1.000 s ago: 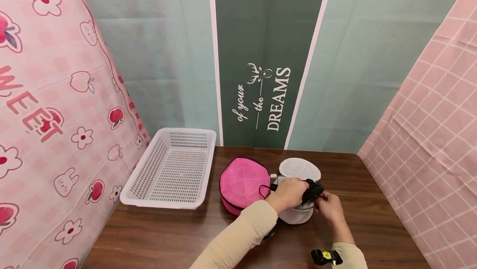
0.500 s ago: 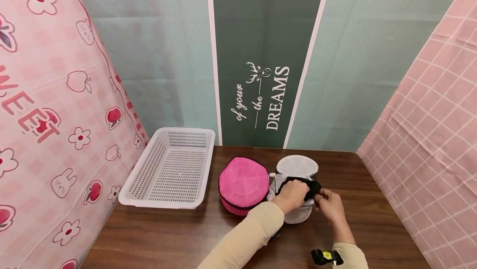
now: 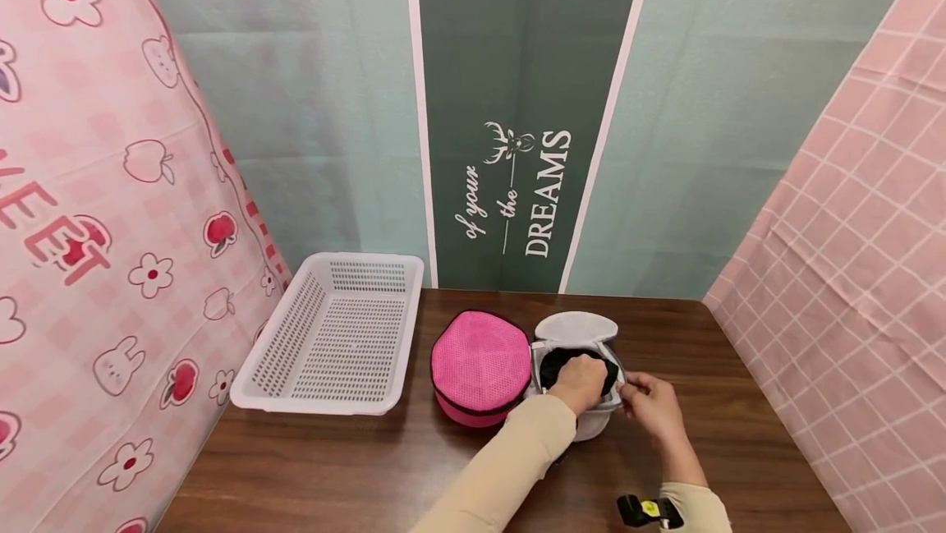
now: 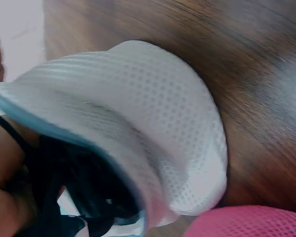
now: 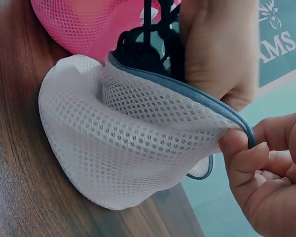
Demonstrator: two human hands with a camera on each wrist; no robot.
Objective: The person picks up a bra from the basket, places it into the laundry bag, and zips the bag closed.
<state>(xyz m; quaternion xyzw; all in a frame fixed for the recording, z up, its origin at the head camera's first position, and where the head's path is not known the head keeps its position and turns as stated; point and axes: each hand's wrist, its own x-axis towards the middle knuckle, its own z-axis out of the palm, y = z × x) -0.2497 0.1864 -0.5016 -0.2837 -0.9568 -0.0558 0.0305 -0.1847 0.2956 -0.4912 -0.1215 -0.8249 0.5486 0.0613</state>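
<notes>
A white mesh laundry bag (image 3: 591, 428) with a grey zipper edge stands unzipped on the table, its round lid (image 3: 576, 325) folded back. Inside its mouth lies a black fabric item (image 3: 554, 365) with thin straps (image 5: 147, 29). My left hand (image 3: 580, 382) reaches into the mouth from above, fingers curled down on the black fabric; its fingertips are hidden. At the bag's right side my right hand (image 3: 654, 408) pinches the zippered rim (image 5: 227, 116) between thumb and fingers, holding it up.
Just left of the white bag sits a round pink mesh bag (image 3: 480, 360) with black piping. A white perforated plastic basket (image 3: 244, 397) stands farther left. Printed cloths hang behind and at both sides of the wooden table (image 3: 318, 475).
My left hand has lowered the black fabric from over the rim into the white bag, so more of the mouth shows. My right hand stays at the rim.
</notes>
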